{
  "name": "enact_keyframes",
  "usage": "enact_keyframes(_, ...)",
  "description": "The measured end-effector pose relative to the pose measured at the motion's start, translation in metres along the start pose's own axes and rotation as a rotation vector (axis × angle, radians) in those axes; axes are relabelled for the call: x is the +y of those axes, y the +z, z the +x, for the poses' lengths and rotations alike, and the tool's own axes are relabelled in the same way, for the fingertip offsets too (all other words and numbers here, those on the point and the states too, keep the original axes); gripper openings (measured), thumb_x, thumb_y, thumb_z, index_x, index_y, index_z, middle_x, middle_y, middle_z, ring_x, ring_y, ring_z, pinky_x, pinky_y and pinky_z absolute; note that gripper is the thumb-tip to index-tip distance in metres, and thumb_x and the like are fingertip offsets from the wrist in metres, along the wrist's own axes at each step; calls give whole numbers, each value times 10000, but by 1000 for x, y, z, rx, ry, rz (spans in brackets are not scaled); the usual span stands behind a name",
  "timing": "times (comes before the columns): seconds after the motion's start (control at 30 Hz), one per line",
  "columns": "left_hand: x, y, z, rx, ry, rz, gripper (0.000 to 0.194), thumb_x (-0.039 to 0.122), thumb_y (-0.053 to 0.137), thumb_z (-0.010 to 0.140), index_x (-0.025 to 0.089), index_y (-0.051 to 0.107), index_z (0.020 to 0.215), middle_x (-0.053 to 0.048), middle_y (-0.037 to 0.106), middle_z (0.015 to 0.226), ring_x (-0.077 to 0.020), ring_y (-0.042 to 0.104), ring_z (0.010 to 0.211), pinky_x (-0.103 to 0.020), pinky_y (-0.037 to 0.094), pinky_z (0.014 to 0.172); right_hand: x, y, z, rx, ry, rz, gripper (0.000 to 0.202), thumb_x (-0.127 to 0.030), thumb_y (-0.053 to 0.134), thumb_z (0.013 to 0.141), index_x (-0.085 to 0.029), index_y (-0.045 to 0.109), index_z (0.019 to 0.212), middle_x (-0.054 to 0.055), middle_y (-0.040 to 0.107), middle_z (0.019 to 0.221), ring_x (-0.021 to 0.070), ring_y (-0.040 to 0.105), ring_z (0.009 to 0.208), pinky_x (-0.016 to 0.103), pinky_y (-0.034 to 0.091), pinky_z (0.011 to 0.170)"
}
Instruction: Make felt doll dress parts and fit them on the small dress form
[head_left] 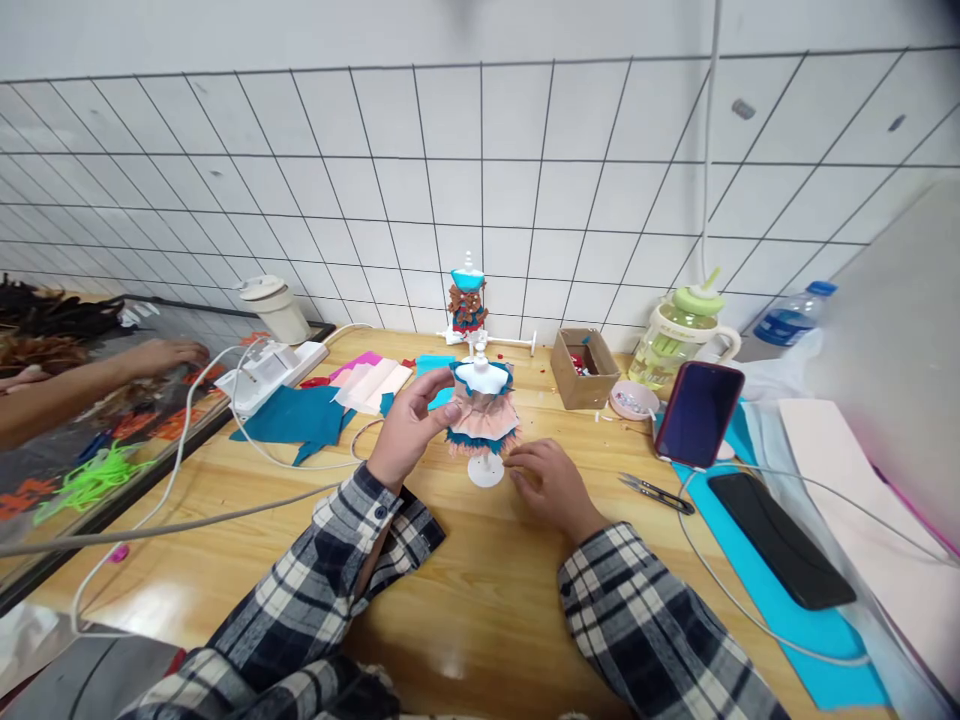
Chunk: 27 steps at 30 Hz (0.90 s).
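A miniature dress form (482, 375) stands upright on a round white base (486, 470) in the middle of the table. It wears a small doll dress (486, 415), with a peach skirt over a teal frilled layer and a teal-edged white top. My left hand (409, 425) grips the left side of the dress, thumb in front and fingers reaching partly out of sight behind it. Beside the base and under the right of the hem is my right hand (551, 485), its fingers loosely bent and apart. Whether its fingertips touch the hem or base is unclear.
Behind stands another dressed form (468, 300). Left lie teal felt (296, 415), pale fabric (375, 385) and a power strip (274, 375). Right are a cardboard box (585, 368), bead dish (634, 400), thread snips (656, 493), propped phone (699, 415) and jug (675, 340). Another person's hand (169, 357) is far left.
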<state>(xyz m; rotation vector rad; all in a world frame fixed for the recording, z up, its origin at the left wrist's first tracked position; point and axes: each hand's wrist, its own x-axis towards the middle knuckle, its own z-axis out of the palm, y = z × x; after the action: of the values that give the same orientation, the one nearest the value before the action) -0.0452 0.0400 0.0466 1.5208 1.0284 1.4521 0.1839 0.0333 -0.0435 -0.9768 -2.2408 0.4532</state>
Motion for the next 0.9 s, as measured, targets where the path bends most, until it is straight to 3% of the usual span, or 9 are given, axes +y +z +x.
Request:
enact_keyframes(0.13, -8, -10, -11, 129, 8, -31, 513, 460, 607, 798, 181, 549, 1225, -128, 583, 1257, -256, 526, 1184, -369, 411, 973, -7, 4, 2, -174, -66, -153, 364, -265, 577, 821, -268, 623, 1182, 91, 615, 1055, 233, 506, 1005, 376, 392, 859)
enact_keyframes(0.27, -36, -20, -30, 292, -101, 73, 375, 393, 555, 839, 177, 572, 1145, -94, 646, 1116, -217, 585, 1071, -328, 440, 917, -14, 8, 2, -335, -53, -296, 469, -436, 549, 845, -338, 514, 1302, 105, 569, 1168, 276, 458, 1105, 405, 354, 883)
enact_keyframes(0.4, -71, -10, -45, 31, -224, 369, 319, 360, 566, 798, 151, 630, 1031, -69, 694, 895, -198, 640, 804, -309, 496, 732, -17, 12, 3, -369, -11, -360, 521, -505, 523, 852, -357, 439, 1344, 74, 476, 1361, 275, 413, 1184, 429, 306, 931)
enact_keyframes(0.47, -82, -2, -49, -9, -226, 438, 260, 322, 576, 786, 160, 663, 971, -66, 701, 874, -196, 630, 758, -321, 491, 716, -15, 13, 3, -328, 44, -390, 526, -522, 514, 852, -359, 429, 1345, 55, 446, 1402, 270, 410, 1196, 437, 296, 940)
enact_keyframes(0.57, -88, 5, -51, -56, -182, 534, 197, 267, 585, 775, 202, 694, 926, -59, 703, 936, -216, 614, 872, -356, 457, 824, -7, 13, 4, -250, 133, -429, 453, -501, 452, 893, -348, 456, 1319, 45, 448, 1411, 261, 400, 1221, 453, 270, 975)
enact_keyframes(0.67, -89, 1, -52, -93, -126, 629, 174, 231, 570, 781, 221, 715, 877, -62, 697, 930, -239, 584, 939, -399, 398, 903, 2, 12, 3, -203, 198, -458, 418, -483, 393, 923, -337, 473, 1307, 42, 456, 1409, 258, 374, 1259, 475, 221, 1022)
enact_keyframes(0.9, -97, -8, -56, -134, -64, 741, 185, 212, 551, 794, 229, 722, 865, -64, 692, 915, -234, 578, 913, -398, 387, 888, 8, 14, 1, -212, 230, -445, 441, -491, 371, 927, -350, 429, 1342, 33, 412, 1444, 241, 376, 1269, 467, 244, 1026)
